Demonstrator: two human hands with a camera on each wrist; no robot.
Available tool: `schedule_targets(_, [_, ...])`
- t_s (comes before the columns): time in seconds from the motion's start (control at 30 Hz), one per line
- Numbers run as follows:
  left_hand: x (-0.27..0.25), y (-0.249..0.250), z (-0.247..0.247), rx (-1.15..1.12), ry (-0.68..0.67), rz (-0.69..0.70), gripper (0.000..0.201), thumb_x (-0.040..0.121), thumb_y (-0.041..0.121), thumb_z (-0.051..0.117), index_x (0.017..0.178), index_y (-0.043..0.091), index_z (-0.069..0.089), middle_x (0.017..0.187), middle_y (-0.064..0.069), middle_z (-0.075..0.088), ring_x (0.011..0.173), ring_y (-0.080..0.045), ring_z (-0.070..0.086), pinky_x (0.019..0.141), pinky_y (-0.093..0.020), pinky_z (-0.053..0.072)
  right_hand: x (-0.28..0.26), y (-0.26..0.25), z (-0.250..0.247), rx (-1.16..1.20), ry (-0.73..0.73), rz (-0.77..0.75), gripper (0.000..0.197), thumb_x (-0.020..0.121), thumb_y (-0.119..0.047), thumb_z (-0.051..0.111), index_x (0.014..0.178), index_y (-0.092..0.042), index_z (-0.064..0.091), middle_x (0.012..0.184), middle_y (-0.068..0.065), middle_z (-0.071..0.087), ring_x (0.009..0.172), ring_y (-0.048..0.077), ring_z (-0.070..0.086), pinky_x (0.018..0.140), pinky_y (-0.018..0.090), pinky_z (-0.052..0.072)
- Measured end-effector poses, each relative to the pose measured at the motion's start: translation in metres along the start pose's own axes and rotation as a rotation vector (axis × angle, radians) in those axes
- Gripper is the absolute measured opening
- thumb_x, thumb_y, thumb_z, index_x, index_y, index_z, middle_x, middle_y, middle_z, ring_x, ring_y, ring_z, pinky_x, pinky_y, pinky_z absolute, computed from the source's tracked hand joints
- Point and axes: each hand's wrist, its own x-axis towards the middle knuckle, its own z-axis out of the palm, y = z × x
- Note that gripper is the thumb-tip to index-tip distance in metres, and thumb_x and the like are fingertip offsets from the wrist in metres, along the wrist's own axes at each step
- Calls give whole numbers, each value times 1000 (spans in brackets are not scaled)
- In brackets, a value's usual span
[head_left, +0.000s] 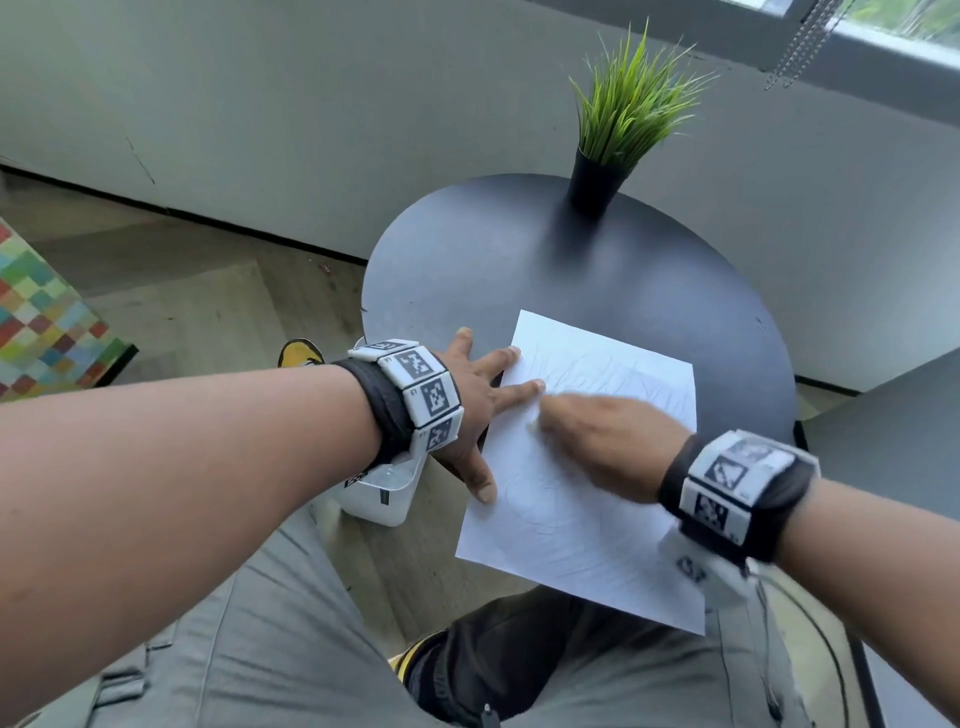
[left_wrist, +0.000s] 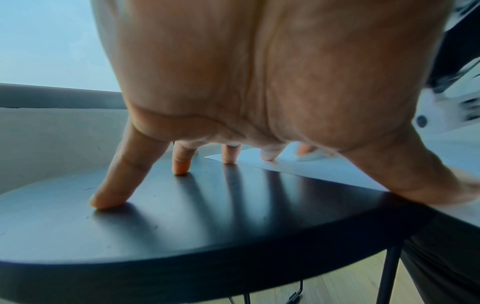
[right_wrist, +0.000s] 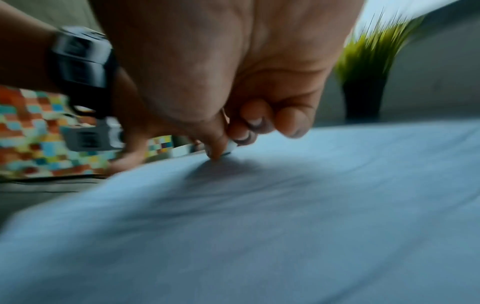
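Note:
A white sheet of paper (head_left: 587, 499) with faint pencil lines lies on the round black table (head_left: 519, 249), its near corner hanging over the edge. My left hand (head_left: 483, 410) is spread flat, two fingertips and the thumb pressing the sheet's left edge and the other fingers on the table (left_wrist: 182, 226). My right hand (head_left: 550, 415) is blurred with motion over the sheet's middle. In the right wrist view its thumb and curled fingers pinch a small white eraser-like piece (right_wrist: 232, 146) against the paper (right_wrist: 285, 205).
A potted grass plant (head_left: 618, 130) in a black pot stands at the table's far edge. A multicoloured checkered object (head_left: 41, 322) is on the floor at left. A grey surface (head_left: 893, 431) lies right of the table. My knees are under the near edge.

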Motion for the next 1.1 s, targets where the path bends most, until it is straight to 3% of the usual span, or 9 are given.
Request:
schedule_targets(0.1, [-3, 3, -5, 10, -4, -4, 131, 64, 86, 69, 158, 47, -14, 169, 5, -14, 150, -48, 2, 105, -65, 37, 1, 10, -6, -34, 67, 96, 17, 92, -29, 20, 101, -21, 33, 97, 5, 53, 91, 33, 59, 77, 43, 48])
schedule_targets(0.2, [-4, 4, -5, 20, -16, -9, 132, 64, 85, 70, 158, 47, -15, 169, 5, -16, 151, -48, 0, 107, -65, 36, -4, -35, 10, 46, -72, -134, 11, 91, -16, 35, 102, -17, 37, 94, 2, 50, 83, 27, 53, 73, 42, 46])
schedule_targets(0.37, [-4, 3, -6, -12, -30, -8, 133, 63, 84, 72, 158, 47, -14, 169, 5, -15, 150, -48, 0, 104, -68, 37, 0, 15, -7, 7, 16, 197, 14, 97, -23, 31, 107, -17, 38, 99, 4, 54, 96, 32, 59, 81, 41, 47])
schedule_targets(0.5, [-4, 5, -6, 22, -15, -10, 132, 64, 84, 71, 158, 47, -14, 169, 6, -14, 149, -47, 3, 103, -62, 40, -9, -37, 11, 58, -107, -108, 12, 93, -16, 37, 104, -17, 38, 95, 0, 50, 84, 26, 53, 74, 43, 48])
schedule_targets(0.63, [-4, 5, -5, 3, -19, -7, 132, 64, 85, 70, 158, 46, -13, 169, 5, -13, 148, -47, 6, 103, -63, 39, -2, 23, -5, 49, -17, 206, 25, 98, -43, 20, 92, -22, 32, 89, -3, 48, 80, 23, 48, 73, 36, 41])
schedule_targets(0.83, [1, 10, -3, -29, -2, -30, 128, 65, 91, 62, 159, 45, -12, 169, 6, -13, 147, -48, 5, 104, -64, 39, 3, 41, -2, 40, 32, 350, 13, 98, -35, 38, 100, -22, 39, 101, 6, 59, 88, 30, 54, 79, 43, 49])
schedule_targets(0.9, [2, 13, -1, -36, -13, -46, 130, 64, 92, 62, 159, 44, -13, 169, 6, -15, 147, -50, 2, 104, -66, 39, 1, 32, -1, 24, 52, 306, 14, 98, -31, 38, 106, -21, 41, 103, 7, 56, 91, 30, 55, 80, 42, 48])
schedule_targets(1.03, [4, 15, -1, -27, -40, -54, 136, 62, 91, 64, 159, 40, -16, 168, 4, -20, 147, -58, -6, 108, -72, 34, -10, -25, 15, -23, -69, -64, 19, 96, -19, 44, 112, -25, 37, 95, -3, 40, 86, 25, 54, 69, 40, 46])
schedule_targets(1.1, [5, 14, -2, -46, -43, -51, 137, 61, 90, 67, 159, 41, -16, 167, 4, -24, 147, -59, -7, 107, -74, 33, -9, -8, 13, -33, -45, -23, 15, 99, -26, 43, 107, -30, 31, 92, -6, 39, 88, 24, 56, 70, 42, 49])
